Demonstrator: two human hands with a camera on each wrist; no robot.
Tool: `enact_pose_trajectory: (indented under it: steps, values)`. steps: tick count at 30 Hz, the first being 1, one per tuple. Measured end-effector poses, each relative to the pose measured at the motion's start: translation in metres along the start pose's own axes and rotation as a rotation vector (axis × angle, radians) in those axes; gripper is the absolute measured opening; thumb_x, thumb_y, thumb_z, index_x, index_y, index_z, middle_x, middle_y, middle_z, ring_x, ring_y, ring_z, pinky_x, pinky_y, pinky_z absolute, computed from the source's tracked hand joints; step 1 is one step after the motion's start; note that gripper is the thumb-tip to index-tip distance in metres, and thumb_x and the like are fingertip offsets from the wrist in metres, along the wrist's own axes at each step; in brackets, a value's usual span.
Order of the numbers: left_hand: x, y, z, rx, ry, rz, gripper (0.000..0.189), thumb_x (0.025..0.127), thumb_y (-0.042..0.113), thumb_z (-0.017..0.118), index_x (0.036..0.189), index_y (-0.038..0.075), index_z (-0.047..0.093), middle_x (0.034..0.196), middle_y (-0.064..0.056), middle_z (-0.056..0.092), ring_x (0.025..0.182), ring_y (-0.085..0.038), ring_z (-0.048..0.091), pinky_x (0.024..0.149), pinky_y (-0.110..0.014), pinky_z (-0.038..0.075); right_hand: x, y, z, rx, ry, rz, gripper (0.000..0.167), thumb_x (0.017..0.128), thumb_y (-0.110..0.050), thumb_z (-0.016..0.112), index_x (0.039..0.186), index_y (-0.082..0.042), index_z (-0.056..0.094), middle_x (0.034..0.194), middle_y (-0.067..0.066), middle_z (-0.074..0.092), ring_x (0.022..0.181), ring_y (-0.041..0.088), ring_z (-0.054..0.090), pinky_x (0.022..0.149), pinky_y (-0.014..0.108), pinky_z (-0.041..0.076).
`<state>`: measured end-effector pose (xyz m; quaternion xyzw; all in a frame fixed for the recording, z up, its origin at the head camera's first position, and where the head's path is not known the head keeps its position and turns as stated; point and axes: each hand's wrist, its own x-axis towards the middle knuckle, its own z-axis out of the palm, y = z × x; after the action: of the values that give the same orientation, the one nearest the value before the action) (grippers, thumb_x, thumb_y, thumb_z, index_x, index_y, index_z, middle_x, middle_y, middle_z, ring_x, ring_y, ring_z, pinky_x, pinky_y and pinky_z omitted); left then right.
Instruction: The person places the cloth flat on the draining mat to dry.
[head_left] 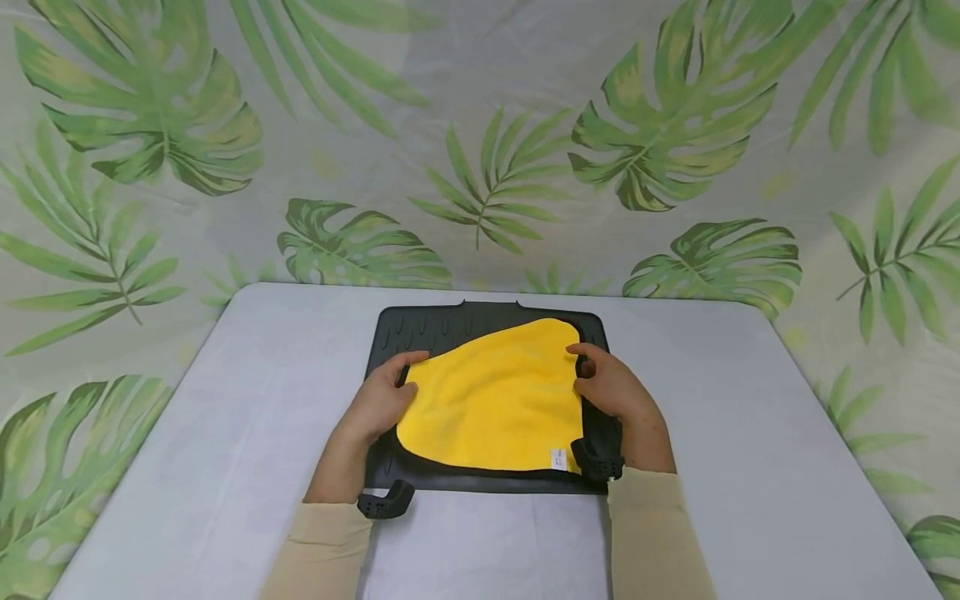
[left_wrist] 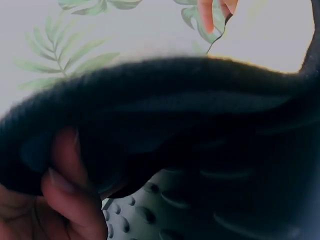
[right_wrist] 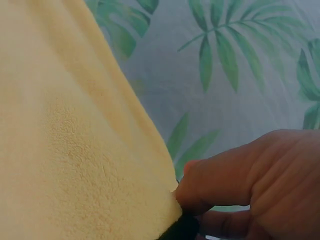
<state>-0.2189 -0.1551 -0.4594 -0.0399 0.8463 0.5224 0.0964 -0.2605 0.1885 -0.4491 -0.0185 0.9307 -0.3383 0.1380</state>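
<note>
A yellow cloth (head_left: 487, 408) is held at its two sides by the hands, with its broad yellow face turned up and its edge bordered in black. Its left edge is gripped by the left hand (head_left: 382, 404), whose thumb is laid on the yellow face; in the left wrist view, fingers are seen at the dark underside. Its right edge is pinched by the right hand (head_left: 615, 385), and in the right wrist view a bit of dark edging is shown beside the fingertips. Soft folds are seen across the cloth, and its outline is drawn uneven, higher at the upper right and sloped down toward the left. A small white label (head_left: 558, 459) is borne near its lower right corner.

Beneath it, a black tray (head_left: 401, 332) is largely covered; raised drop-shaped marks are shown on it, and a gap between cloth and tray is revealed in the left wrist view. The tray is set on a white surface (head_left: 262, 417), which is backed by a leaf-printed sheet (head_left: 360, 150). Each wrist is fitted with a black device, and the forearms are covered by beige sleeves (head_left: 656, 525)
</note>
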Motion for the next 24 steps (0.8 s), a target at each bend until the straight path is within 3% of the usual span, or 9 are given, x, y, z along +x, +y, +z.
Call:
enact_pose_trajectory:
  steps: [6, 9, 11, 13, 16, 18, 21, 24]
  values:
    - [-0.0024, 0.004, -0.0001, -0.02, -0.024, 0.013, 0.06, 0.099, 0.002, 0.047, 0.152, 0.029, 0.047, 0.158, -0.011, 0.044, 0.059, -0.018, 0.059, 0.062, -0.027, 0.051, 0.0007, -0.0024, 0.001, 0.04, -0.003, 0.025, 0.062, 0.093, -0.005, 0.053, 0.153, -0.015, 0.044, 0.149, 0.026, 0.049, 0.051, 0.017, 0.034, 0.052, 0.029, 0.037]
    - [-0.0039, 0.0061, -0.0012, -0.031, -0.036, 0.024, 0.065, 0.097, -0.001, 0.047, 0.153, 0.032, 0.045, 0.16, -0.011, 0.041, 0.058, -0.019, 0.058, 0.061, -0.027, 0.051, 0.0007, -0.0031, 0.0008, 0.035, -0.002, 0.044, 0.063, 0.092, -0.004, 0.052, 0.153, -0.015, 0.044, 0.151, 0.025, 0.048, 0.053, 0.02, 0.036, 0.052, 0.03, 0.038]
    - [-0.0047, 0.0073, -0.0021, -0.026, -0.048, 0.038, 0.068, 0.097, -0.003, 0.046, 0.155, 0.033, 0.043, 0.161, -0.012, 0.039, 0.057, -0.019, 0.058, 0.061, -0.028, 0.051, 0.0003, -0.0033, 0.0004, 0.015, 0.003, 0.051, 0.062, 0.093, -0.005, 0.052, 0.154, -0.015, 0.044, 0.154, 0.024, 0.046, 0.066, 0.025, 0.048, 0.061, 0.033, 0.044]
    - [-0.0055, 0.0083, -0.003, -0.022, -0.063, 0.044, 0.072, 0.095, -0.004, 0.047, 0.156, 0.033, 0.041, 0.162, -0.012, 0.038, 0.058, -0.019, 0.058, 0.062, -0.028, 0.051, -0.0001, -0.0029, 0.0002, -0.005, 0.002, 0.055, 0.062, 0.094, -0.006, 0.053, 0.154, -0.013, 0.043, 0.158, 0.024, 0.042, 0.089, 0.033, 0.056, 0.074, 0.039, 0.048]
    - [-0.0064, 0.0088, -0.0042, -0.008, -0.096, 0.049, 0.076, 0.093, -0.006, 0.048, 0.158, 0.033, 0.038, 0.162, -0.013, 0.038, 0.059, -0.019, 0.059, 0.063, -0.028, 0.051, -0.001, -0.0023, 0.0, -0.027, -0.001, 0.063, 0.061, 0.095, -0.008, 0.053, 0.155, -0.012, 0.042, 0.161, 0.024, 0.037, 0.12, 0.039, 0.049, 0.093, 0.048, 0.046]
    - [-0.0069, 0.0086, -0.0051, 0.003, -0.111, 0.047, 0.077, 0.092, -0.006, 0.048, 0.158, 0.031, 0.037, 0.162, -0.013, 0.039, 0.062, -0.023, 0.061, 0.064, -0.029, 0.052, -0.0012, -0.0018, 0.0, -0.023, -0.007, 0.071, 0.061, 0.095, -0.008, 0.053, 0.155, -0.011, 0.041, 0.162, 0.024, 0.036, 0.124, 0.04, 0.048, 0.1, 0.053, 0.046]
    - [-0.0071, 0.0081, -0.0063, 0.056, -0.092, 0.049, 0.073, 0.094, 0.0, 0.053, 0.16, 0.028, 0.036, 0.162, -0.014, 0.04, 0.09, -0.031, 0.07, 0.077, -0.036, 0.057, -0.0012, -0.0019, -0.0002, -0.027, 0.003, 0.078, 0.06, 0.096, -0.009, 0.053, 0.155, -0.011, 0.043, 0.161, 0.024, 0.037, 0.127, 0.041, 0.048, 0.107, 0.057, 0.044]
    - [-0.0069, 0.0074, -0.0071, 0.096, -0.048, 0.03, 0.071, 0.099, 0.016, 0.061, 0.162, 0.024, 0.031, 0.16, -0.017, 0.042, 0.128, -0.037, 0.061, 0.097, -0.049, 0.056, -0.0016, -0.0019, -0.0011, -0.043, 0.016, 0.061, 0.055, 0.098, -0.011, 0.052, 0.153, -0.009, 0.045, 0.159, 0.025, 0.04, 0.123, 0.04, 0.049, 0.102, 0.054, 0.047]
